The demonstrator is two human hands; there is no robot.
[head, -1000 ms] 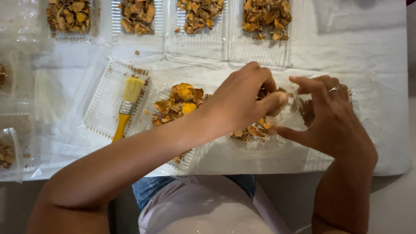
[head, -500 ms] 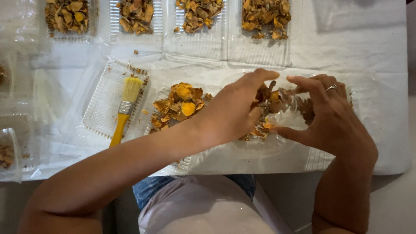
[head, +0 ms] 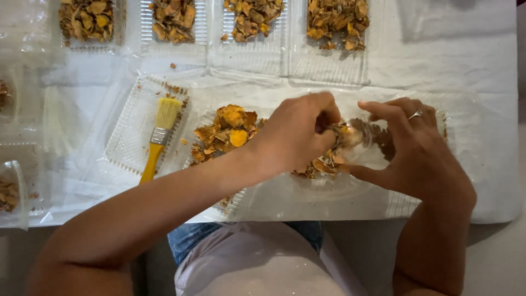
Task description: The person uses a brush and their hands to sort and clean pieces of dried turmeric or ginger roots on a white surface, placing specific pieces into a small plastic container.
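While four far-edge trays (head: 329, 38) sit filled | I see left hand (head: 293, 134) and right hand (head: 411, 148), grips clamped on clear cup (head: 355, 140) | near-edge flake pile (head: 227, 131) remains.

Work surface: table (head: 460, 66) draped in wrinkled white cloth, evenly and softly lit, filling the view from nine to two o'clock, edge dropping away at three and five o'clock to plain grey floor (head: 501, 257); no walls or windows in view.
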